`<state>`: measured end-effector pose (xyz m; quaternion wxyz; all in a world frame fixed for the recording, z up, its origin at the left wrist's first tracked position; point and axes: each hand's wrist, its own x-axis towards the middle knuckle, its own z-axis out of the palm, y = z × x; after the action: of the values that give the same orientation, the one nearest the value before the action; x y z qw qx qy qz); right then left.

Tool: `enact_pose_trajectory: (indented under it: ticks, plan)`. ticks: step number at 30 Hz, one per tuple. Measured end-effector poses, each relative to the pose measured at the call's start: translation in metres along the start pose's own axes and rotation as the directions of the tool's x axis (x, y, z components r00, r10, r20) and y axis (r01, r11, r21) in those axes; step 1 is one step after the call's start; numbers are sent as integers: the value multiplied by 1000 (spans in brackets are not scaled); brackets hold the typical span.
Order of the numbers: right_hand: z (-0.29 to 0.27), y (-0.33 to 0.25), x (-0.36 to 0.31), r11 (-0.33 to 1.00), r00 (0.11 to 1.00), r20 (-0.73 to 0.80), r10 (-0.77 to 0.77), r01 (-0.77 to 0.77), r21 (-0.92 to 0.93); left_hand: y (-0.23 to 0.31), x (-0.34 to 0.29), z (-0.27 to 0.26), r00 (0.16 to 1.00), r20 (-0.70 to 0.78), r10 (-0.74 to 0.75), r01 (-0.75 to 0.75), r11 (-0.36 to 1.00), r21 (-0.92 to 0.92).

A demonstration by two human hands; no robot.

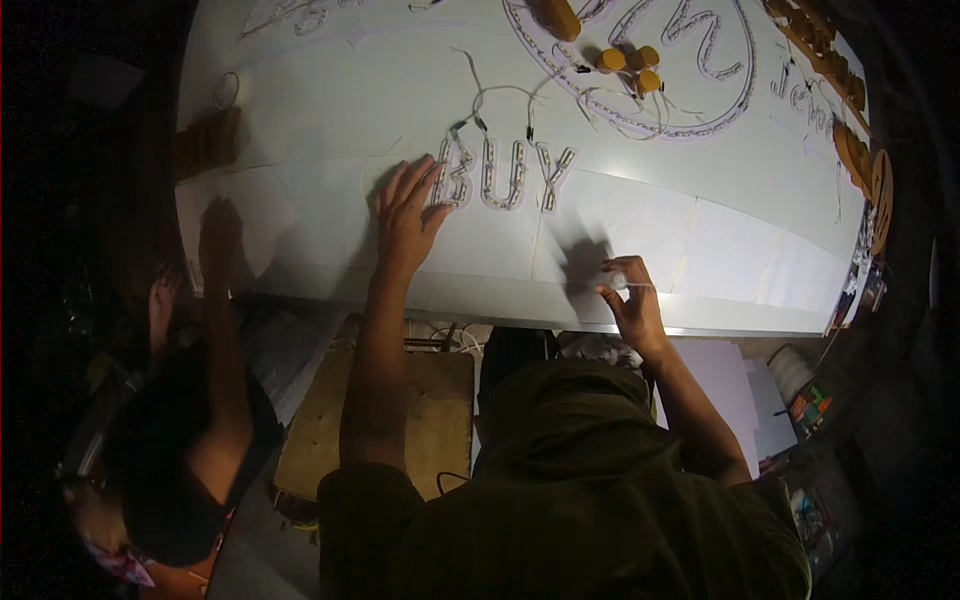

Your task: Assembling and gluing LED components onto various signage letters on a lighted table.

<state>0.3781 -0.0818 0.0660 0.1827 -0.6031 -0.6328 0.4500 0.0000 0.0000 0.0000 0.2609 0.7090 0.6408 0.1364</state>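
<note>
Three letter-shaped pieces (503,175) lined with small LED strips lie in a row on the white table (330,120). Thin pale wires (478,95) with dark sleeves run from their tops. My left hand (408,210) rests flat at the left end of the row, fingers stretched out and fingertips touching the leftmost letter. Near the table's front edge, my right hand (635,305) pinches a small whitish, partly clear thing (614,281) between thumb and fingers. A thin pale end sticks out to the right of it; its exact kind is too small to tell.
A large curved LED outline (748,85) lies at the back right, with yellow round spools (646,82) inside it. Brown cut-out shapes (853,155) line the right edge. A co-worker's arm (222,370) reaches over the table's left end. A padded seat (430,400) stands below the front edge.
</note>
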Motion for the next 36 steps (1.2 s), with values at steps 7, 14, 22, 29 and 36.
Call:
enact_pose_trajectory:
  ticks: [7, 14, 22, 29, 36]
  plan:
    - [21, -12, 23, 993, 992, -53, 111, -109, 35, -3, 15, -4, 998, -33, 53, -53, 999, -2]
    - [26, -15, 41, 991, 965, -224, 134, -134, 16, 1, 4, 14, 987, -148, 62, -56, 997, 47]
    - [29, -11, 49, 979, 940, -271, 205, -194, 68, 9, 2, 20, 976, -215, 32, -28, 999, 23]
    - [28, -4, 49, 984, 953, -246, 179, -177, 29, 10, 4, 26, 961, -276, 6, -9, 1000, -11]
    - [25, -8, 52, 987, 961, -228, 158, -153, 42, 13, 4, 30, 954, -301, -4, 1, 1000, -11]
